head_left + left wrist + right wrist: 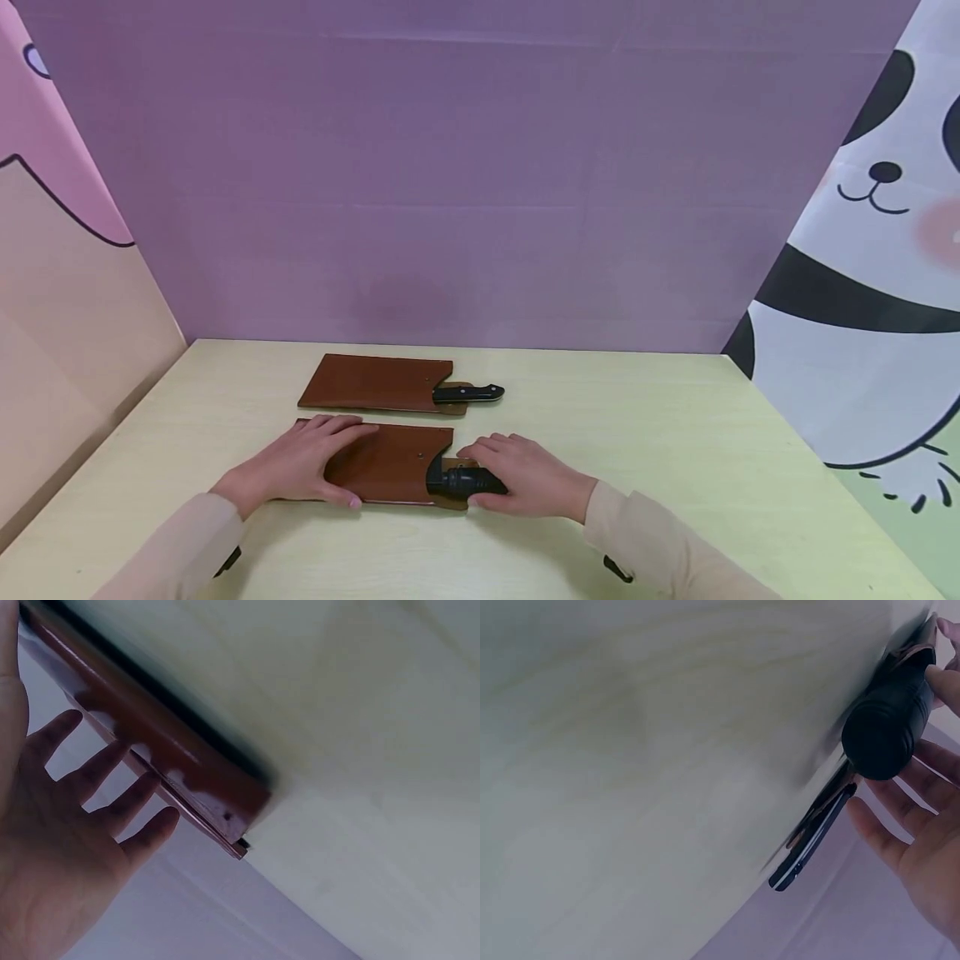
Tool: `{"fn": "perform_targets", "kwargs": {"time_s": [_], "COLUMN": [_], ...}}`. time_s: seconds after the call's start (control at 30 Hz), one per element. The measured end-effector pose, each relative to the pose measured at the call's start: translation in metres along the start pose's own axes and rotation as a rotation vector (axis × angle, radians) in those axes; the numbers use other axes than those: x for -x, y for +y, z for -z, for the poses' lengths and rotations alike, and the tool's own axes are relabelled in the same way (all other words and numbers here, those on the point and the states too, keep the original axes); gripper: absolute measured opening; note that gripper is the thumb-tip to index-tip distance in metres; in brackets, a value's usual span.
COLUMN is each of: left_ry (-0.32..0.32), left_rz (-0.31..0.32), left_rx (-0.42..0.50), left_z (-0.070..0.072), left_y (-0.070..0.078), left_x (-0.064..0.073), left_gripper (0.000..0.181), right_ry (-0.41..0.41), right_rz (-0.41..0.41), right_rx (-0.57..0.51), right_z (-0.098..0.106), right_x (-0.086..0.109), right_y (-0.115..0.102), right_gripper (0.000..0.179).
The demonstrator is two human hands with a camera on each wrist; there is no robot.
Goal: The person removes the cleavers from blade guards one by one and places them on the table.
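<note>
A wide brown sheath [390,467] lies flat on the table close to me, and a thick, ridged black knife handle [459,482] sticks out of its right end. The blade is hidden inside. My left hand [311,458] spans the sheath's left part, fingers at the far edge and thumb by the near edge; the left wrist view shows its fingers spread and fairly straight beside the sheath [150,727]. My right hand [528,477] is around the handle's end, thumb on the near side and fingers on the far side. Those fingers look extended beside the handle [881,735].
Just behind lies a second brown sheath [378,383], holding a knife with a slim black riveted handle [472,393] pointing right. A pale wooden table [660,433] carries everything. A purple backdrop [465,183] rises at its far edge, with a panda print [862,375] on the right.
</note>
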State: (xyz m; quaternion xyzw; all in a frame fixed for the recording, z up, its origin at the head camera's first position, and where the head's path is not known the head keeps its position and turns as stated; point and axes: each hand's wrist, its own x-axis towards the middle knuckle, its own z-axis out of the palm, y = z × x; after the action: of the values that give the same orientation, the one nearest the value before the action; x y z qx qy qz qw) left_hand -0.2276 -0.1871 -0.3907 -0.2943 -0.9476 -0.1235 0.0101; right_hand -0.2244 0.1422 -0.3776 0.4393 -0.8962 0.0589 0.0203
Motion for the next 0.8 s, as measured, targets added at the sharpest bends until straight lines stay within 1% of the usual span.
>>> {"fn": "perform_targets", "kwargs": {"time_s": [0.17, 0.3, 0.43, 0.6, 0.8], "left_ry": [-0.041, -0.081, -0.112, -0.13, -0.129], "left_rz": [-0.008, -0.006, -0.001, -0.021, -0.043], "left_rx": [0.005, 0.035, 0.052, 0.053, 0.051], "left_z": [0.0, 0.001, 0.001, 0.0, -0.001], "left_y": [-0.003, -0.003, -0.004, -0.007, -0.01], "left_x": [-0.002, -0.003, -0.004, -0.006, -0.01], "left_gripper": [0.1, 0.105, 0.107, 0.109, 0.108], "right_ry": [0.008, 0.012, -0.011, -0.038, -0.075], "right_rz": [0.018, 0.022, 0.009, -0.002, -0.026], "right_rx": [-0.025, -0.034, -0.047, -0.083, -0.17], "right_z": [-0.003, -0.005, -0.006, -0.009, -0.011], "right_x": [-0.003, -0.005, -0.006, -0.008, -0.009], "right_y": [-0.001, -0.002, -0.001, 0.0, 0.001], "right_gripper": [0.045, 0.043, 0.042, 0.04, 0.038]}}
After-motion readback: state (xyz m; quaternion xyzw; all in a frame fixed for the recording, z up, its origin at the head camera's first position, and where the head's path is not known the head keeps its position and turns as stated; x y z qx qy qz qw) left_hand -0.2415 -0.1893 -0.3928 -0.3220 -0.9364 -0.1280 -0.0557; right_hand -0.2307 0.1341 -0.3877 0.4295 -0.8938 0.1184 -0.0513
